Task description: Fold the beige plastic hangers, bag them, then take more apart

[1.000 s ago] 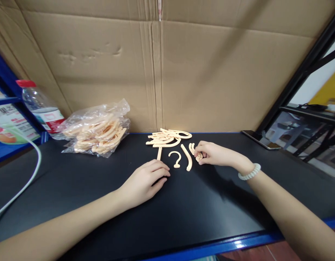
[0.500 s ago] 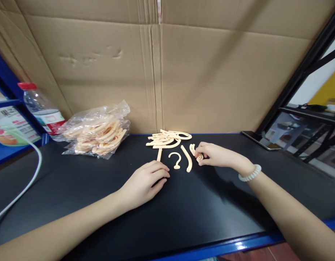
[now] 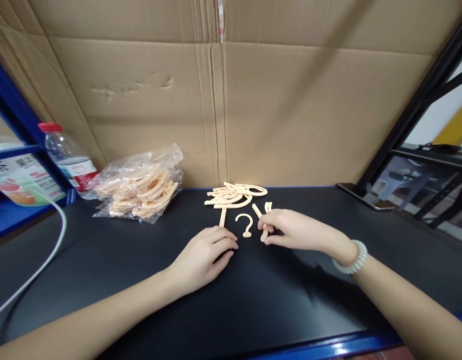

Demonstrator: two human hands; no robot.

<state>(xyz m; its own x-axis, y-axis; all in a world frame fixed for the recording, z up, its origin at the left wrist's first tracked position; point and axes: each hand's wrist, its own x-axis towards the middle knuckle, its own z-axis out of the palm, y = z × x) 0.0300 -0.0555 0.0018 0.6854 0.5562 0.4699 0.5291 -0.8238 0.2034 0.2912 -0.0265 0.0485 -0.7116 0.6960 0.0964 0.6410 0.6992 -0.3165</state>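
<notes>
You've R grip (image 3: 291, 229) over curved pc (image 3: 257, 211), L grip (image 3: 207, 256) by straight pc (image 3: 223, 218); can't tell if either's clamped; R slipping sideways could knock hook (image 3: 247, 234).

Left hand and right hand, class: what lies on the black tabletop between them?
A cream hook lies between the left hand and the right hand, touching neither; the head view shows it.

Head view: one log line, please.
left hand: over straight strip | right hand: over curved strip | hanger hook: lying between hands | bagged hanger parts: left rear
</notes>
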